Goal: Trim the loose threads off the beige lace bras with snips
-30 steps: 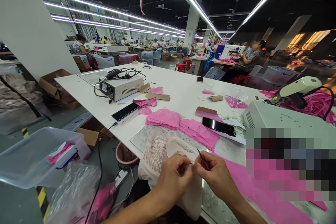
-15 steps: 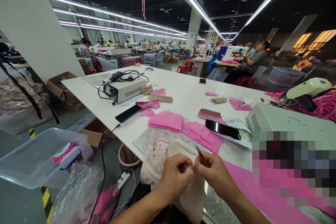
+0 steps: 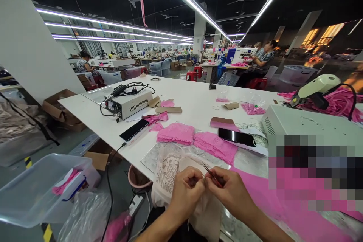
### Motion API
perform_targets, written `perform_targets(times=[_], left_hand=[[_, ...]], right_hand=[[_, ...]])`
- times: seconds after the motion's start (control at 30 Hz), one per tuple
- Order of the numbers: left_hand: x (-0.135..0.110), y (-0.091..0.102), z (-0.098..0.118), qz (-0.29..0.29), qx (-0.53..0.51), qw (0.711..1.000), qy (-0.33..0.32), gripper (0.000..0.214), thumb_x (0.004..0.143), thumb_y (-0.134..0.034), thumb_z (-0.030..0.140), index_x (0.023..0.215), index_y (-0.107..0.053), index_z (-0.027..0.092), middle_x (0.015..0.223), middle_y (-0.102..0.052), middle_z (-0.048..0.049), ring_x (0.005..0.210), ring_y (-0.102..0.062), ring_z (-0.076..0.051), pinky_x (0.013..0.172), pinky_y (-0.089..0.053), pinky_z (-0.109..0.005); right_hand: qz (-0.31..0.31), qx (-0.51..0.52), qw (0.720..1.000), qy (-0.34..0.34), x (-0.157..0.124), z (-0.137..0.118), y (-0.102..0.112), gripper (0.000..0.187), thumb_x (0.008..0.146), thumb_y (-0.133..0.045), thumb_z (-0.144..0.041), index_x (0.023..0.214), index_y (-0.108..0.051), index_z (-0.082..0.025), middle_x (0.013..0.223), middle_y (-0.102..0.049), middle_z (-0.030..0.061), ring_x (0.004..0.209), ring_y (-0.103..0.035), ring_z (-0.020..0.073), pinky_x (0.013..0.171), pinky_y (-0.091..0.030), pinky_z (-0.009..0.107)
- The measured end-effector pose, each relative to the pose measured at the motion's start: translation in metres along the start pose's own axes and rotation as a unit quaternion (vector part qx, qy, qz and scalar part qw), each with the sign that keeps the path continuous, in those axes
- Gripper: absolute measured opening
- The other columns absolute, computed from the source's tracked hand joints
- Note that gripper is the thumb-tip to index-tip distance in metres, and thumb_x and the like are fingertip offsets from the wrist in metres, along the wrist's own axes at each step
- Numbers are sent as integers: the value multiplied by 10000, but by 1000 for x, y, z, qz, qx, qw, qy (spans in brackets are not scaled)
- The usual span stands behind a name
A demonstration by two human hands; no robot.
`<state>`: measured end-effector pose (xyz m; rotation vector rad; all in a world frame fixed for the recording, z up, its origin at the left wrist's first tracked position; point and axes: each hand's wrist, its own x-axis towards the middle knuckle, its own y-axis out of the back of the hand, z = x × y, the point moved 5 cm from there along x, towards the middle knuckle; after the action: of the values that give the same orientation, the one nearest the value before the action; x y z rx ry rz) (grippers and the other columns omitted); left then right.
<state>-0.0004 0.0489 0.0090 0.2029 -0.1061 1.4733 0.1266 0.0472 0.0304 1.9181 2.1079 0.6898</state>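
Observation:
A beige lace-trimmed garment (image 3: 168, 170) hangs over the near table edge below my hands. My left hand (image 3: 187, 187) is closed, thumb and fingertips pinching the beige fabric. Close against it, my right hand (image 3: 231, 189) is closed too, its fingertips meeting the left ones at the cloth. Dark, pointed tweezers (image 3: 213, 176) with reddish sides rest in the right hand, tips angled up and left, away from the fabric. What lies exactly between the fingertips is too small to make out. Beyond the hands lie folded pink lace pieces (image 3: 176, 134) and a second pink stack (image 3: 217, 145).
Two phones, one dark (image 3: 236, 137) and one on a white block (image 3: 134, 130), lie on the white table (image 3: 187, 94). A cabled metal box (image 3: 133, 104) stands left, a pale green machine (image 3: 306, 121) right. Pink cloth (image 3: 261, 193) spreads rightward. A clear bin (image 3: 48, 185) sits lower left.
The view has shifted slightly, so the surroundings sit further left. Both hands stay together at the garment, and the tweezers in the right hand tilt more to the left.

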Motion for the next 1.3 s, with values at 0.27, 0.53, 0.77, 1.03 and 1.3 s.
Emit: perform_targets(times=[0.27,0.53,0.77,1.03,1.3], left_hand=[[3,0,7,-7,54,999,-6,118,674,-509,108,573,-505,169,608,-514,-3,597,-467,-137,557,-364,-232],[6,-3,10,-40,-17,999,8,108,632,-508,103,544,-531,159,633,-553,-24,641,-493,-152,604,-374,-244],[10,-4,-7,-57,-197,973,110,70,539,-547,84,506,-579,137,609,-544,-7,632,-456,-131,620,-347,-236],[9,-4,-15,-30,-230,961,154,41,555,-588,111,526,-613,125,612,-551,-4,631,-447,-121,644,-335,-235],[10,0,-11,0,-191,972,139,35,577,-606,139,544,-602,129,624,-527,1,624,-432,-119,622,-327,-235]], right_hand=[[4,-36,998,46,5,-3,3,281,697,-500,-210,503,-297,-219,493,-290,-70,481,-290,100,440,-234,227],[-32,81,995,-44,11,5,-3,172,587,-496,-190,500,-349,-217,504,-278,-77,501,-265,101,461,-199,232],[-88,140,984,-69,14,9,-9,99,586,-479,-183,517,-409,-198,516,-308,-73,515,-273,96,471,-214,229],[-93,149,981,-79,13,12,-5,176,703,-544,-266,568,-468,-182,548,-321,-69,530,-293,100,490,-242,232],[-127,97,983,-86,-19,9,5,419,850,-382,-517,592,-462,-198,526,-263,-69,459,-255,101,420,-207,243]])
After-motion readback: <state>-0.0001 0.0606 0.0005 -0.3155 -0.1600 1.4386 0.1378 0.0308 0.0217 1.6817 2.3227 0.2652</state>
